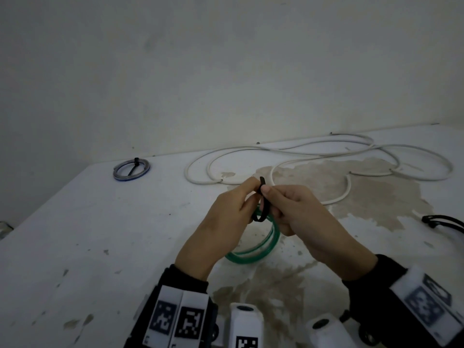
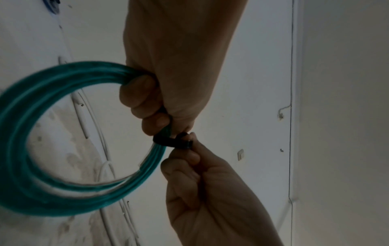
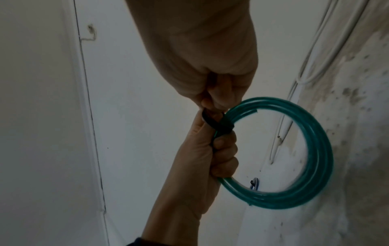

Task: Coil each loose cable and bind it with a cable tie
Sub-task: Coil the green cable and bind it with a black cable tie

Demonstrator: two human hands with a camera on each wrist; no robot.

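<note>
1. From my remote seat I see the left hand curled round the green cable coil, gripping its upper arc above the stained white table — the rest of the ring hangs below the fist, toward the person.

2. The right hand pinches the black cable tie between thumb and forefinger, its other fingers folded into the palm; the two hands meet knuckle to knuckle at the top of the coil.

3. The tie is looped around the bundled strands just beside the left fingers, between the two grips. In the head view its long axis runs roughly upright, with one end sticking up past the fingertips and the loop at the bottom.

4. In the wrist views the coil stands on edge rather than flat, its open ring facing sideways; a cut end of the cable shows on the inner turn near the tie.

5. At the table's far left corner lies a blue-and-clear coil, flat and already bound with a black tie — well apart from the hands.

6. A long white cable sprawls loose in wide loops across the far side of the table, and a bunch of black ties lies near the right edge.
</note>
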